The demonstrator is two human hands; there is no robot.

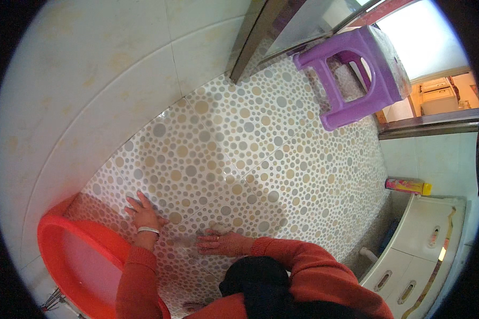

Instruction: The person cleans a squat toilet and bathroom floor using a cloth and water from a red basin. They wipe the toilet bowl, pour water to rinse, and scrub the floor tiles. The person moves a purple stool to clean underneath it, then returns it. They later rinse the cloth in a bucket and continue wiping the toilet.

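My left hand (145, 217) rests on the dotted tile floor (271, 159) with its fingers spread and nothing in it. A silver bangle (148, 229) circles that wrist. Close to it on the left stands a red plastic basin (48, 235) with cloudy liquid (92, 259) inside. My right hand (225, 244), wearing a ring, is low over the floor near my black-clad knee (255, 275), back of the hand up. A small pale patch shows by its fingers, too blurred to name. Whether the hand grips anything is hidden.
A purple plastic stool (331, 83) stands at the doorway, beside a glass door with a dark frame (247, 44). A white cabinet (415, 255) is on the right, a pink and yellow can (408, 186) at its back edge. Tiled wall (103, 79) borders the left.
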